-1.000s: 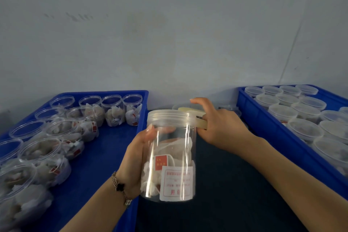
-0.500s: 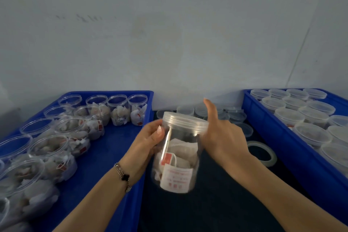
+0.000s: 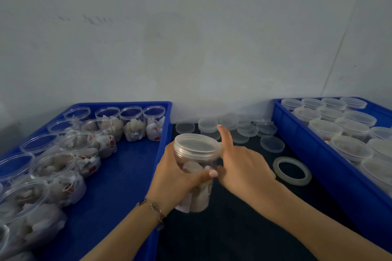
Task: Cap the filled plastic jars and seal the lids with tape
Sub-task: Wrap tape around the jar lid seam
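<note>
A clear plastic jar (image 3: 196, 176) filled with white sachets is held upright over the dark table between the two trays. A translucent lid (image 3: 196, 146) sits on it. My left hand (image 3: 176, 178) grips the jar's body, thumb across the front. My right hand (image 3: 241, 167) is against the jar's right side, its index finger straight up along the lid's rim; the other fingers are hidden. A roll of clear tape (image 3: 292, 170) lies flat on the table just right of my right hand.
The blue tray on the left (image 3: 118, 176) holds several open filled jars (image 3: 131, 125). The blue tray on the right (image 3: 318, 167) holds several capped jars (image 3: 352, 148). Several loose lids (image 3: 246, 130) lie at the back of the dark table, by the wall.
The tape roll left my right hand and now lies on the table. The jar came lower and my left hand wrapped further round it. My right index finger moved up against the lid's rim.
</note>
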The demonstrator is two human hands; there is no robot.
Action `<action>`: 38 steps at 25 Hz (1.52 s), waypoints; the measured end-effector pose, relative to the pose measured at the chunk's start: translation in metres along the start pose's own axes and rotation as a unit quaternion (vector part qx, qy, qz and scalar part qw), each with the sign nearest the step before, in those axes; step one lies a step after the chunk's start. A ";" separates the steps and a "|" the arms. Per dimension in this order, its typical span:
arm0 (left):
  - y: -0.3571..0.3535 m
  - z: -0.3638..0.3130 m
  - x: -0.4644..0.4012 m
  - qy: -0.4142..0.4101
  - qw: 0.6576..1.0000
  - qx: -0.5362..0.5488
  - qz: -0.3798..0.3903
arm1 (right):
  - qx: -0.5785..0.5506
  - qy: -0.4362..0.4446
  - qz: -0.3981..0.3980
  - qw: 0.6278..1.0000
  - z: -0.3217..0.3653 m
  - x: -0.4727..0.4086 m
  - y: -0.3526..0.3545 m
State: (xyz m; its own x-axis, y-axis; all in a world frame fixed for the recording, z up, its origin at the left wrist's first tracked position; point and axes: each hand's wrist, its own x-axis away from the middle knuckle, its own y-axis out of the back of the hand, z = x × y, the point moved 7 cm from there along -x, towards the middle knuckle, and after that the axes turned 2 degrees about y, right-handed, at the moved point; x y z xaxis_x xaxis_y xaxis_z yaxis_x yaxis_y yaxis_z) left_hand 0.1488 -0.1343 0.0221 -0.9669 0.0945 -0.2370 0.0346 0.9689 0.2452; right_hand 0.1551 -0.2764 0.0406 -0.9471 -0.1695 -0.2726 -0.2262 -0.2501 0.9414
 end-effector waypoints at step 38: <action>-0.028 0.054 -0.025 0.066 0.937 -0.309 0.152 | -0.015 0.056 0.028 0.998 -0.028 0.020 -0.064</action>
State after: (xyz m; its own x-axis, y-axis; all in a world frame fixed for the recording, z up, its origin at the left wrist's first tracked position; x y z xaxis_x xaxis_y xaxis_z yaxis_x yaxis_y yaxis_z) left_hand 0.1856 -0.1512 -0.0300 -0.9604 0.2757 0.0406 0.2002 0.5812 0.7888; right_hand 0.1569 -0.2909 -0.0305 -0.9261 -0.2889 -0.2426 -0.1659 -0.2657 0.9497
